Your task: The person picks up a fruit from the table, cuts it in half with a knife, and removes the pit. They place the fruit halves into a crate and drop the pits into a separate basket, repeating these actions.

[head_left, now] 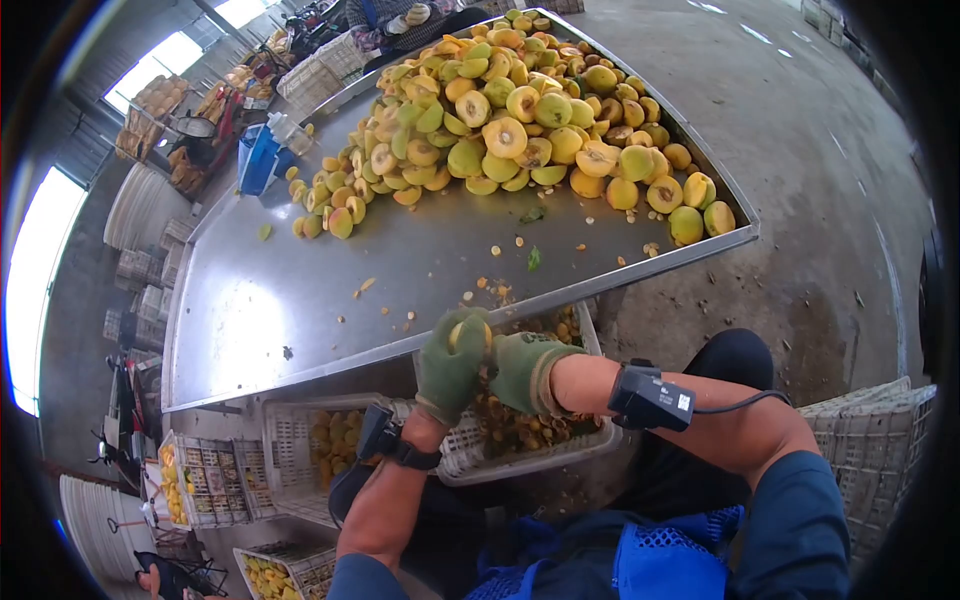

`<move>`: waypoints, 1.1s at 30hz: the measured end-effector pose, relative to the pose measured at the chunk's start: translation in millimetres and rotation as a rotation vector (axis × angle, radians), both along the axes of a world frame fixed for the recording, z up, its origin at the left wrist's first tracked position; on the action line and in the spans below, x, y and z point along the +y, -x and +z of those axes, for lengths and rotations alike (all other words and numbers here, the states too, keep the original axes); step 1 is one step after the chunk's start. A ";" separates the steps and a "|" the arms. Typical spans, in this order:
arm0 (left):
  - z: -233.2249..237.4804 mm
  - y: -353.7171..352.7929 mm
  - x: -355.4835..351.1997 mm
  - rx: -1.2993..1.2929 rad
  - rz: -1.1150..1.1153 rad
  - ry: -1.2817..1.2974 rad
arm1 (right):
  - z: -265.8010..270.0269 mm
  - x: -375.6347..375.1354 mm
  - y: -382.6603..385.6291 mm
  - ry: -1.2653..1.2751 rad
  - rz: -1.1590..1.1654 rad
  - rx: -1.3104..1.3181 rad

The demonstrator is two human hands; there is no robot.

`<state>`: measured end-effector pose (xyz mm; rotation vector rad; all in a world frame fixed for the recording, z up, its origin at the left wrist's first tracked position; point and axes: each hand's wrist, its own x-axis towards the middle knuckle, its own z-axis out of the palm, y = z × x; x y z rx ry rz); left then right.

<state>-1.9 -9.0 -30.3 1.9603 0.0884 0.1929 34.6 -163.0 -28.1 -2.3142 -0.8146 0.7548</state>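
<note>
My left hand [451, 372], in a green glove, is closed around a yellow peach [471, 334] just past the table's near edge. My right hand [527, 370], also gloved in green, is closed and meets the left one at the fruit. Whatever its fingers hold is hidden. Below both hands stands a white plastic crate [520, 466] with brownish-orange scraps and pieces in it. Beyond them a heap of yellow-green peaches [505, 137], many cut in half with their hollows showing, covers the far part of the metal table [260, 260].
A raised rim edges the table. Loose bits and a green leaf [534, 259] lie on it. A blue container [258, 160] stands at its left side. Crates with fruit [300, 450] are at lower left, stacked crates [870, 430] at right. Another person's gloved hands [410, 18] show beyond the heap.
</note>
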 end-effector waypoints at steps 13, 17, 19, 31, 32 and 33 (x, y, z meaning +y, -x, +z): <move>36.3 2.3 1.5 -0.001 -0.236 0.071 | 65.1 -33.2 -21.2 -0.131 0.067 0.501; 36.0 13.5 -2.1 -0.050 -0.171 0.281 | 75.2 -30.4 -32.8 0.016 0.139 0.557; 11.2 16.1 -10.0 -0.315 -0.057 0.293 | 74.9 -28.4 -32.6 0.052 0.129 0.598; 21.9 16.6 -0.4 -0.105 -0.180 0.207 | 56.1 -32.1 -11.5 -0.098 0.110 0.612; 23.8 17.0 0.3 -0.102 -0.194 0.185 | 71.8 -36.6 -12.8 -0.079 0.091 0.694; 27.4 16.7 0.8 -0.099 -0.209 0.163 | 81.7 -38.6 -14.4 -0.061 0.071 0.775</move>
